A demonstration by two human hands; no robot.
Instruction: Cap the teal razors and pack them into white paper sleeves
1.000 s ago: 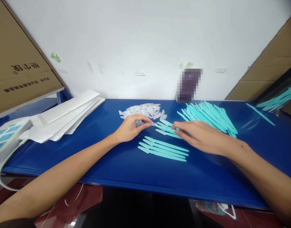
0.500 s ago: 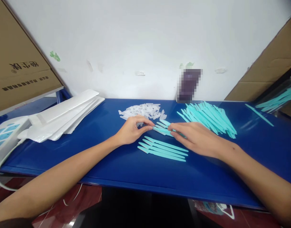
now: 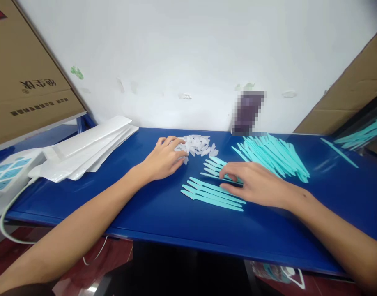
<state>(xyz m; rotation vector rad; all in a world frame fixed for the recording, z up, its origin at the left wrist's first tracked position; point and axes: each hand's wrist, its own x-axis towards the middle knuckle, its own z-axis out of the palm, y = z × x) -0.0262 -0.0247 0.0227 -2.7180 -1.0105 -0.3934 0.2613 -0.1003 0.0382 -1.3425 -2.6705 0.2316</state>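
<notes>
My left hand (image 3: pixel 166 157) lies on the near edge of a heap of small clear plastic caps (image 3: pixel 198 144), fingers curled down onto the caps. My right hand (image 3: pixel 253 183) rests on a short row of teal plastic razors (image 3: pixel 213 166), thumb and fingers pinched on one of them. In front of it lies a second neat row of teal razors (image 3: pixel 211 195). A big loose pile of the same teal razors (image 3: pixel 273 154) sits behind my right hand. All of this is on a blue table (image 3: pixel 164 213).
A stack of white plastic bags (image 3: pixel 86 149) lies at the left, next to a white device (image 3: pixel 10 176) with a cord. Cardboard boxes (image 3: pixel 25 86) stand at both sides. A blurred dark object (image 3: pixel 247 112) leans on the white wall. More teal razors (image 3: pixel 361 133) lie far right.
My left hand has left the teal razor and moved back to the heap of clear caps. My right hand has slid a little nearer, still on the row of razors.
</notes>
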